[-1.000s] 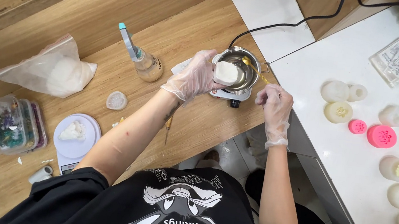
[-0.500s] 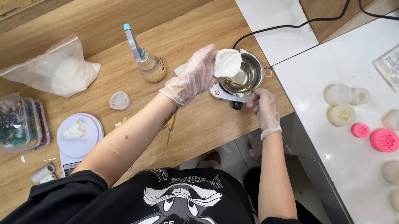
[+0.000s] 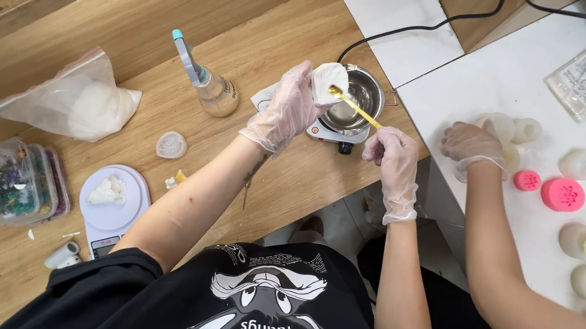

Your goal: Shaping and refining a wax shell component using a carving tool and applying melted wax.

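Note:
My left hand (image 3: 287, 109), in a clear glove, holds a small white cup (image 3: 328, 81) tilted on its side above a metal pot (image 3: 364, 92). The pot sits on a small electric hotplate (image 3: 327, 132) at the wooden table's right end. My right hand (image 3: 392, 157), also gloved, grips a thin yellow stick (image 3: 357, 109) whose tip reaches into the cup's mouth. Another person's gloved hand (image 3: 472, 143) rests on pale moulds on the white table to the right.
On the wooden table (image 3: 177, 13) are a bottle with a blue-tipped tool (image 3: 213, 92), a plastic bag of white material (image 3: 82, 103), a shell-shaped mould (image 3: 172, 145), a white scale (image 3: 114, 206) and a clear box (image 3: 13, 180). Pink moulds (image 3: 563, 194) and pale casts lie on the white table.
My left hand lifted the white cup off the pot and tipped it. My right hand came in and now holds the yellow stick at the cup. Another person's hand entered at right.

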